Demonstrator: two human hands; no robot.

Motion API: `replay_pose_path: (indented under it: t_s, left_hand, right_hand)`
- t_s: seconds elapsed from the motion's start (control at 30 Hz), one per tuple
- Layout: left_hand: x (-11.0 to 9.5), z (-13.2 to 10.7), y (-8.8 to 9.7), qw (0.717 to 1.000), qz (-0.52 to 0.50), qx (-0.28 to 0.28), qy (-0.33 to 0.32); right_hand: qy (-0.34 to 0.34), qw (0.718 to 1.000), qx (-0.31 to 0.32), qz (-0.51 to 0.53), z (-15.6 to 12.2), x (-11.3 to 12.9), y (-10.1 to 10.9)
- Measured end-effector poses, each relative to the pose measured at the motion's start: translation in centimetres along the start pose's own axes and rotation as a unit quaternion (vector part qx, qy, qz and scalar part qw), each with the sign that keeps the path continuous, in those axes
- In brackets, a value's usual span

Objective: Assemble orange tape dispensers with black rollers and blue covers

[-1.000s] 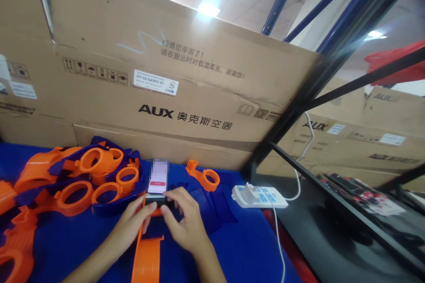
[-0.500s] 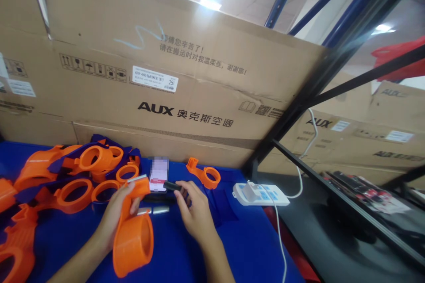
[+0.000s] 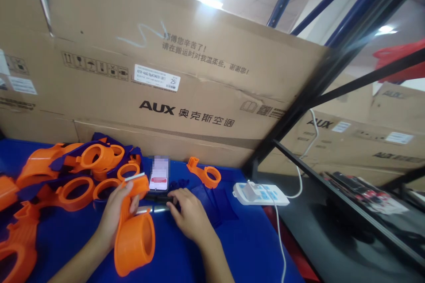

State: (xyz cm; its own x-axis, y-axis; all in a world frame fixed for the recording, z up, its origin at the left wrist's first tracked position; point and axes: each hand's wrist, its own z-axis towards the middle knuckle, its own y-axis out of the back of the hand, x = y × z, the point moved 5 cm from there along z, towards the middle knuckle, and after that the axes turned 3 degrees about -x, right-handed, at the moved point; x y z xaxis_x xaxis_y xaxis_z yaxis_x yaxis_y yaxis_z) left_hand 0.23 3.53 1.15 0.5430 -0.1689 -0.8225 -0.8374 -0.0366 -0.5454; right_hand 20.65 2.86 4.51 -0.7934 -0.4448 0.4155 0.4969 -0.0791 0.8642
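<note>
My left hand (image 3: 116, 205) is closed around an orange tape dispenser (image 3: 134, 239), its hollow ring hanging below my fingers. A white toothed strip (image 3: 134, 177) runs along the dispenser's upper end. To the right, my right hand (image 3: 189, 210) is down at the table, fingers curled over the end of a slim black object (image 3: 157, 197); its kind is unclear and my fingers hide part of it. Just below lies a thin silvery strip (image 3: 161, 208), partly behind the dispenser. A phone (image 3: 160, 179) with a lit screen lies behind both hands.
Several orange dispensers (image 3: 75, 192) with dark blue pieces are piled at the left, and a single orange dispenser (image 3: 211, 177) lies farther back. At the right is a white power strip (image 3: 262, 194) with cables. A large cardboard box (image 3: 199, 84) walls the back; a dark metal frame (image 3: 288, 110) slants up.
My right hand has come down and slightly left, taking the black object from in front of the phone to the table. My left hand keeps the dispenser almost in place.
</note>
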Motion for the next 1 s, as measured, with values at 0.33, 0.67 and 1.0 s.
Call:
replay_pose_path:
  t_s: [0.33, 0.67, 1.0]
  left_hand:
    - [0.0, 0.1, 0.1, 0.995, 0.082, -0.008, -0.064]
    - [1.2, -0.6, -2.3, 0.961, 0.252, 0.098, -0.05]
    - [-0.2, -0.6, -2.9, 0.956, 0.255, 0.103, -0.105]
  right_hand:
    - [-0.02, 0.999, 0.003, -0.029, 0.3, 0.1, -1.0]
    - [-0.018, 0.959, -0.122, 0.256, 0.1, 1.1, 1.2]
    - [0.002, 0.952, -0.145, 0.268, 0.3, 1.3, 2.1]
